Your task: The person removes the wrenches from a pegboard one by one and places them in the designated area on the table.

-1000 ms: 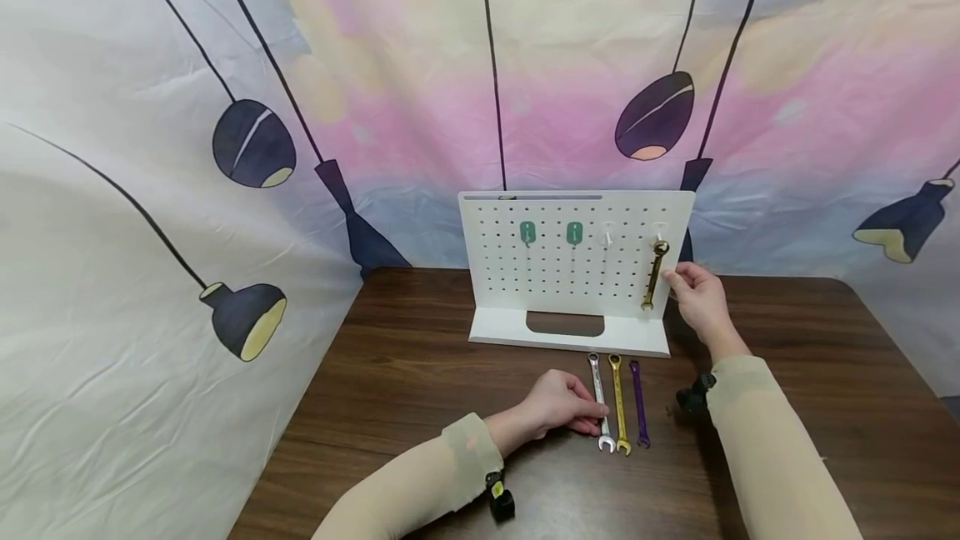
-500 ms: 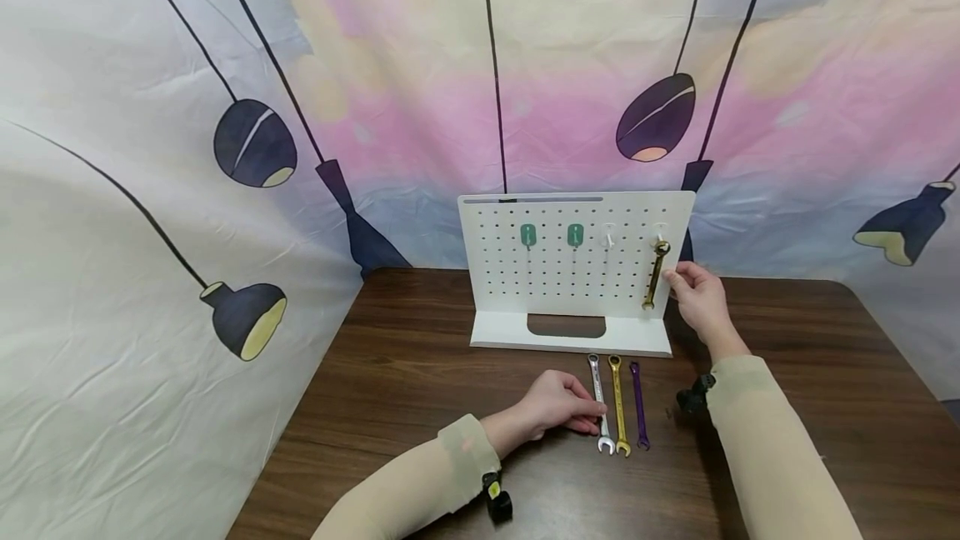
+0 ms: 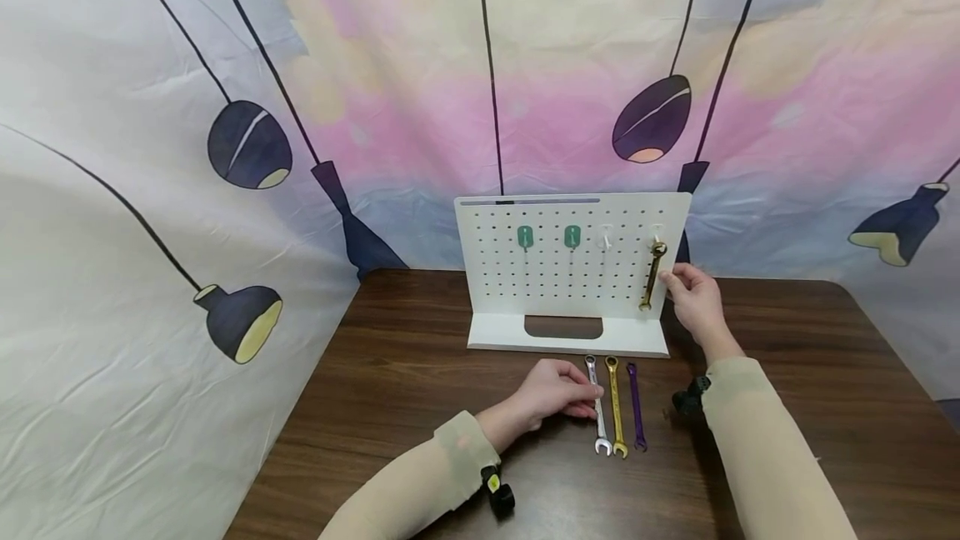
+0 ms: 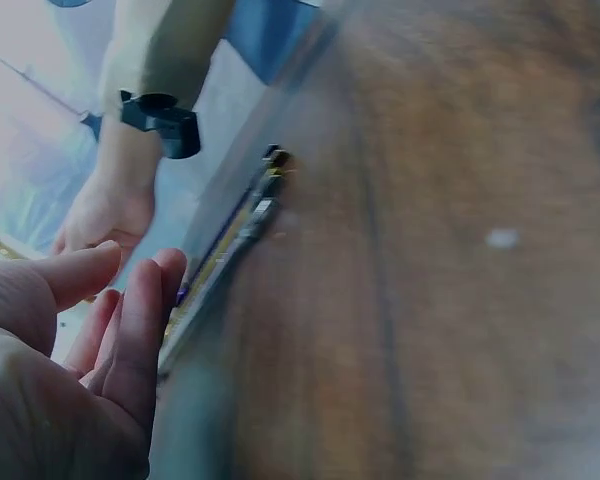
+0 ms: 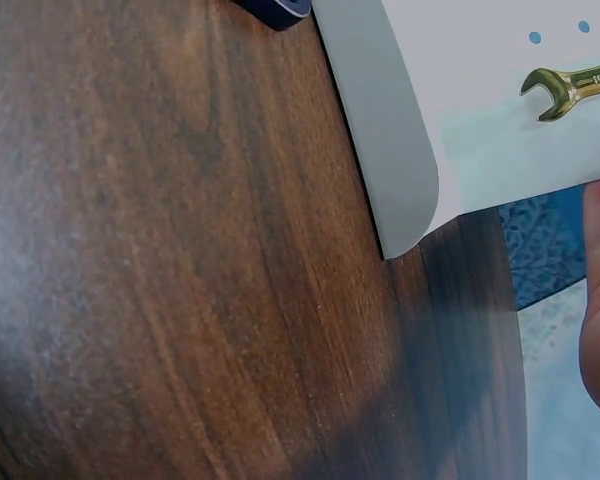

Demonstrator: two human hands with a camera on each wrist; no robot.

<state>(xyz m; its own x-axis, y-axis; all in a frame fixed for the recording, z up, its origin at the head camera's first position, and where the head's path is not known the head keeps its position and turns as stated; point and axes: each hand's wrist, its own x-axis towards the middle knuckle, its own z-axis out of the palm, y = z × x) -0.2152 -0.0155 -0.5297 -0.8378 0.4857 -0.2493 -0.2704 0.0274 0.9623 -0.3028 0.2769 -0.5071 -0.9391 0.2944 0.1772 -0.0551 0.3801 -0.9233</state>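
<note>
My left hand (image 3: 553,390) is over the left side of the silver combination wrench (image 3: 602,436), overlapping its middle in the head view. In the left wrist view, thumb and fingers are loosely bent with a gap between their tips. Beside that wrench lie a yellow-gold wrench (image 3: 616,407) and a shorter purple wrench (image 3: 637,411), roughly parallel. At the white pegboard's (image 3: 551,277) right edge, my right hand (image 3: 699,305) grips the panel, thumb in front and other fingers hidden behind. A shiny gold wrench (image 3: 652,277) hangs from the rightmost hook, close to that thumb.
Two green-backed hooks (image 3: 525,236) and a clear hook (image 3: 606,237) hold no wrench. The pegboard's white base (image 3: 498,330) stands on the brown wooden table (image 3: 420,340). A printed cloth backdrop (image 3: 420,65) hangs behind the table.
My left hand has shifted slightly away from me along the silver wrench. My right hand keeps its grip on the board, and the hanging wrench stays in place.
</note>
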